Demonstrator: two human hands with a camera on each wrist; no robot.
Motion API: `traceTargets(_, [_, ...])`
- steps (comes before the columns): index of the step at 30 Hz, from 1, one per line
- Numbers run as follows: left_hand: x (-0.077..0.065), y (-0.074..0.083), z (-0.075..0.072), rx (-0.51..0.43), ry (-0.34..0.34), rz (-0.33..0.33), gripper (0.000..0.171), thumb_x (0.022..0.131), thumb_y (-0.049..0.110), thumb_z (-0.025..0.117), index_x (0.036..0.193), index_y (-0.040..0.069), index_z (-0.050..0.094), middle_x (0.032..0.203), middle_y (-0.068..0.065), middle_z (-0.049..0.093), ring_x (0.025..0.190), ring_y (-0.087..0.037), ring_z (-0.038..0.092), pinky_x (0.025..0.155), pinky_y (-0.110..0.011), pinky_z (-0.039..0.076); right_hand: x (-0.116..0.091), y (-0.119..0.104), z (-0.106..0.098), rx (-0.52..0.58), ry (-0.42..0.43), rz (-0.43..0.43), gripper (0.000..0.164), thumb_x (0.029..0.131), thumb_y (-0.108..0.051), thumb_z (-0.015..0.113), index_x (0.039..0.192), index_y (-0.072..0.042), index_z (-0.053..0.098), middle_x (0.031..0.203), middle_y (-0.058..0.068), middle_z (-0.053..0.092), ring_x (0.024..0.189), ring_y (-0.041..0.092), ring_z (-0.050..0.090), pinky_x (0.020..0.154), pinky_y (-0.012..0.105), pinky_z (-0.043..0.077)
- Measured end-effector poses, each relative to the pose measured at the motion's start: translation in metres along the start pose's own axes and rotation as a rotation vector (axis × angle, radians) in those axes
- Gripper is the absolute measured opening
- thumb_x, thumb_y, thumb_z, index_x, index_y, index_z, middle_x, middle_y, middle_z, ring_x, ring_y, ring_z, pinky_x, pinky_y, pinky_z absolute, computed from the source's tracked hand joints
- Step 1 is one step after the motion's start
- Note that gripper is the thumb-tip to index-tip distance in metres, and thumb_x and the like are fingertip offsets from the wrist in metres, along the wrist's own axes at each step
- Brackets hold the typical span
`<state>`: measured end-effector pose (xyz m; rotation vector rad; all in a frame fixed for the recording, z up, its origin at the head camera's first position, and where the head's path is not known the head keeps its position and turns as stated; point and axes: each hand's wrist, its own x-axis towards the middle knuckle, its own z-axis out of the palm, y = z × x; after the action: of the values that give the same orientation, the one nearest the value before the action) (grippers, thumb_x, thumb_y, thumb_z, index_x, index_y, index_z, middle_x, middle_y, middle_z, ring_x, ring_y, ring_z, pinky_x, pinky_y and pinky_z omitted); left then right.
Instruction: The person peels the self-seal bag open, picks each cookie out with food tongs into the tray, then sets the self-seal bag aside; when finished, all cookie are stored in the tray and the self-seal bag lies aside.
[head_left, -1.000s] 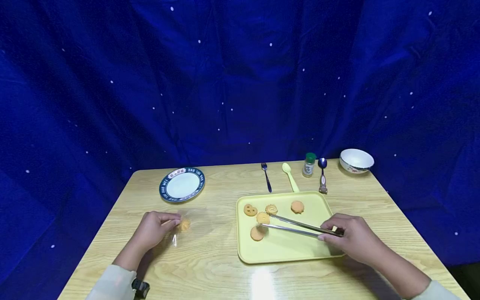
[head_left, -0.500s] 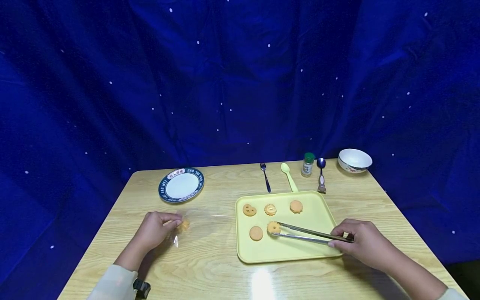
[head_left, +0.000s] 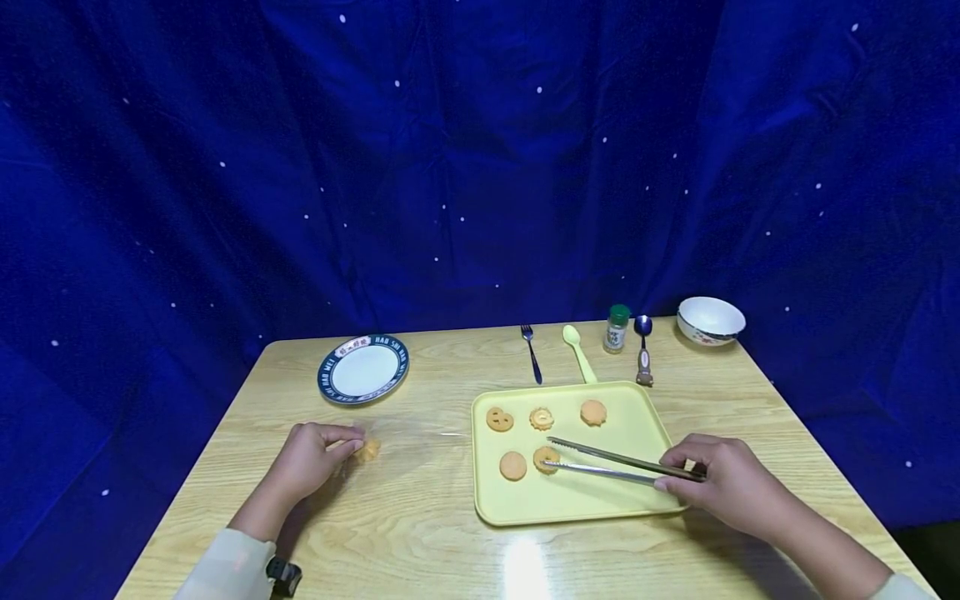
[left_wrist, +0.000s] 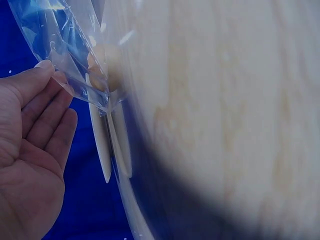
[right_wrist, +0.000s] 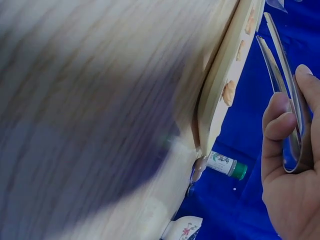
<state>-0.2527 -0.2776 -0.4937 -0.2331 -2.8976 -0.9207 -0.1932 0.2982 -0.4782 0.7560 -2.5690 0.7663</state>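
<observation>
My left hand [head_left: 303, 465] pinches the edge of a clear plastic bag [left_wrist: 75, 55] over the table's left side. Inside the bag lies a cookie [head_left: 368, 451]. The right hand [head_left: 723, 483] holds metal tongs [head_left: 615, 457] between thumb and fingers, above the yellow tray [head_left: 592, 502]. Their tips are spread, the lower one over a ring-shaped cookie [head_left: 547, 467] that lies on the tray. Around it sit a plain round cookie [head_left: 513, 466], a pretzel-shaped cookie [head_left: 499, 419], a swirled cookie [head_left: 541, 418] and another round one with a ragged edge.
A blue-rimmed plate [head_left: 363, 372] stands at the back left. Behind the tray are a fork [head_left: 532, 354], a yellow spoon [head_left: 581, 354], a green-capped shaker [head_left: 617, 329], a dark spoon [head_left: 643, 350] and a white bowl [head_left: 711, 321].
The tongs have carried the ring-shaped cookie from beside the swirled one toward the front right, beside the plain round cookie. Their tips have since spread away from it. My left hand stays put.
</observation>
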Motion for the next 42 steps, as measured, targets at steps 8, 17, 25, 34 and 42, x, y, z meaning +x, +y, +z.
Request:
traceTargets(8, [0.000, 0.004, 0.000, 0.003, -0.007, -0.021, 0.014, 0.094, 0.023, 0.075, 0.104, 0.015, 0.082, 0.113, -0.001, 0.078, 0.120, -0.031, 0.068, 0.106, -0.056, 0.051, 0.020, -0.011, 0.007, 0.027, -0.009, 0.000, 0.021, 0.077, -0.022, 0.091, 0.086, -0.027, 0.073, 0.079, -0.024, 0.062, 0.064, -0.008, 0.051, 0.054, 0.015, 0.046])
traceTargets(17, [0.000, 0.002, 0.002, 0.010, -0.014, -0.007, 0.015, 0.094, 0.023, 0.075, 0.104, 0.015, 0.082, 0.111, -0.001, 0.079, 0.117, -0.029, 0.070, 0.105, -0.055, 0.053, 0.062, -0.035, 0.037, 0.145, -0.062, 0.023, 0.014, 0.082, -0.026, 0.088, 0.088, -0.026, 0.075, 0.082, -0.020, 0.067, 0.067, -0.004, 0.056, 0.057, 0.018, 0.052])
traceTargets(25, [0.000, 0.003, 0.003, 0.011, -0.013, -0.004, 0.015, 0.095, 0.023, 0.074, 0.105, 0.015, 0.082, 0.111, -0.002, 0.079, 0.117, -0.030, 0.070, 0.105, -0.055, 0.052, 0.093, -0.058, 0.063, 0.210, -0.176, 0.080, 0.011, 0.085, -0.031, 0.085, 0.086, -0.027, 0.074, 0.082, -0.016, 0.066, 0.061, 0.001, 0.054, 0.049, 0.020, 0.050])
traceTargets(34, [0.002, 0.004, 0.004, 0.020, -0.004, 0.008, 0.015, 0.094, 0.022, 0.075, 0.105, 0.014, 0.082, 0.110, -0.002, 0.079, 0.115, -0.029, 0.071, 0.104, -0.053, 0.054, 0.112, -0.073, 0.089, 0.183, -0.280, 0.089, 0.011, 0.087, -0.034, 0.083, 0.086, -0.028, 0.073, 0.082, -0.018, 0.066, 0.067, 0.002, 0.056, 0.058, 0.019, 0.051])
traceTargets(42, [0.003, 0.008, 0.006, 0.017, -0.013, 0.012, 0.016, 0.095, 0.021, 0.075, 0.106, 0.013, 0.082, 0.110, -0.003, 0.079, 0.116, -0.030, 0.071, 0.104, -0.055, 0.053, 0.138, -0.098, 0.122, 0.154, -0.310, 0.038, 0.014, 0.087, -0.036, 0.082, 0.086, -0.025, 0.074, 0.081, -0.019, 0.067, 0.074, -0.001, 0.058, 0.067, 0.020, 0.052])
